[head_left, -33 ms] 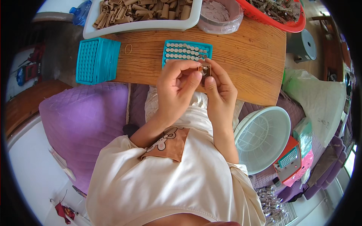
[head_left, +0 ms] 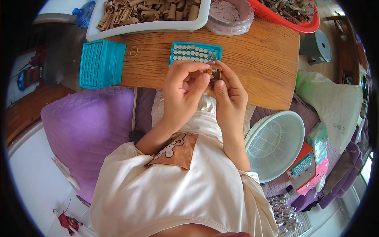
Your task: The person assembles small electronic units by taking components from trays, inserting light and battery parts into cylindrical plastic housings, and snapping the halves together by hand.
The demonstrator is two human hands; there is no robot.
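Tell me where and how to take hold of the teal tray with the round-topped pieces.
Best by its left and right rims, coming from both sides: the teal tray appears to lie flat on the wooden table, and rows of round-topped pieces stand inside, so the outer edges seem safest. The left hand hides part of its near edge.

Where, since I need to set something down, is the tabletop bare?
Bare tabletop lies right of the right hand, below the red basket, to the right edge; another patch sits between the thin loop and turquoise tray. Crowded: the far edge (white bin, bowl, basket) and the tray's near side, where the left hand helps hold a small piece.
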